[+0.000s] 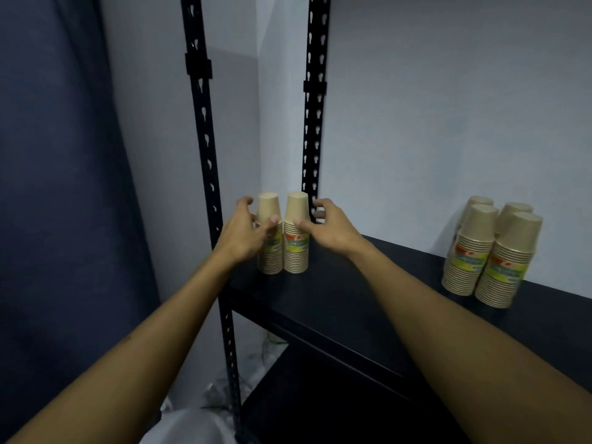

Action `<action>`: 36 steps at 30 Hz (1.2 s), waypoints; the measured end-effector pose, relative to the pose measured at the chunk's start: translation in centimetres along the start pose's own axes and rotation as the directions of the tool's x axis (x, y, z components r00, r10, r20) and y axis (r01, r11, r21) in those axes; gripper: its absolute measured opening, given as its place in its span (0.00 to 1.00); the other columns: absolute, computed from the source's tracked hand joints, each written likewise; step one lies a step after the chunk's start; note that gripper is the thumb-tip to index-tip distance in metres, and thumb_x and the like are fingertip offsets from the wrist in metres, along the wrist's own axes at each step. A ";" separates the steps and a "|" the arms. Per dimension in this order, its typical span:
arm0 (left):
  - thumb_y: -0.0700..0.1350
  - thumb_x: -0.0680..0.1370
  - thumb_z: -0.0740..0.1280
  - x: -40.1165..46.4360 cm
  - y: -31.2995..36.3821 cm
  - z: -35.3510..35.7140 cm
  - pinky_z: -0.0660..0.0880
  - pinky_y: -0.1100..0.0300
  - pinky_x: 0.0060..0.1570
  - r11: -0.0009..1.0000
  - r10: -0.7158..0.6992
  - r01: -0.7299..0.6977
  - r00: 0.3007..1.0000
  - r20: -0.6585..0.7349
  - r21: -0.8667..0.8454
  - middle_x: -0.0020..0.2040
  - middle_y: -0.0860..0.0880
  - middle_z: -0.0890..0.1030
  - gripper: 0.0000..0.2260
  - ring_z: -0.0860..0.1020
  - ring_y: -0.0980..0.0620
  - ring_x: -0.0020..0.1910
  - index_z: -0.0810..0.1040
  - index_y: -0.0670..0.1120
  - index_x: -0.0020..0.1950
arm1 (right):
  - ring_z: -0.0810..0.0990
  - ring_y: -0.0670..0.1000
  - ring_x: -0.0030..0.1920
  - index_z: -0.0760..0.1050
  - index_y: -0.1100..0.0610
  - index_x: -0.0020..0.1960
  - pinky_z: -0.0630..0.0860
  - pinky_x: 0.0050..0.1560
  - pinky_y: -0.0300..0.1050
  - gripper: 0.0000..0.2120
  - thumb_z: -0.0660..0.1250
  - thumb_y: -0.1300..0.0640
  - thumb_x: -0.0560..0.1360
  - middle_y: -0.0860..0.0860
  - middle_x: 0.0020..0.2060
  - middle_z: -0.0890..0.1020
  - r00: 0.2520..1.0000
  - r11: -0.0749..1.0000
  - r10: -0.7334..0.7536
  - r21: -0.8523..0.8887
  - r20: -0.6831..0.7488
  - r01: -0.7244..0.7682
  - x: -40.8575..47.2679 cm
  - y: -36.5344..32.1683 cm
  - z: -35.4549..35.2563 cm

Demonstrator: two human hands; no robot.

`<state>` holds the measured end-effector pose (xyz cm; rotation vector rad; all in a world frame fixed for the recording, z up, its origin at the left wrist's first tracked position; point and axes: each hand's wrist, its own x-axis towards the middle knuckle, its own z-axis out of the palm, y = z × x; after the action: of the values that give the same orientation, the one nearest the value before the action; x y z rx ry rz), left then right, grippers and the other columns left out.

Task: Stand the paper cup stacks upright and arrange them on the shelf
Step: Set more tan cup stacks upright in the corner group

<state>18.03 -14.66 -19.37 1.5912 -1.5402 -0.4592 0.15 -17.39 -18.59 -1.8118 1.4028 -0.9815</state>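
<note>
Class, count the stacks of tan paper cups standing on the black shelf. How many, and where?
6: two at the left end, left stack and right stack, between the hands; four clustered at the right. More may hide behind.

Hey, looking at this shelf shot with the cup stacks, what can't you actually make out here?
Head view only:
- Print on the labels of the two tan paper cup stacks between the hands: too blurred to read.
- Rear stacks of the four-stack tan cup group on the right: mostly hidden by the front stacks.
- Left hand covers the left stack's side; grip unclear.
- Pale crumpled material below the black shelf: dim, cut off.
</note>
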 end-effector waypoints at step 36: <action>0.53 0.73 0.77 -7.3 11.3 19.1 0.82 0.53 0.57 0.840 0.481 -0.329 0.819 0.312 -0.432 0.60 0.51 0.84 0.27 0.85 0.58 0.53 0.75 0.50 0.70 | 0.83 0.36 0.48 0.76 0.54 0.64 0.78 0.48 0.31 0.22 0.73 0.48 0.72 0.43 0.51 0.84 0.881 0.993 -0.088 0.029 -0.465 0.114 -17.6 14.2 -17.3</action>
<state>-4.80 -12.41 -23.65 0.8664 -1.9250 -0.8126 -24.34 -4.24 -24.60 -1.6881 1.5441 -1.5732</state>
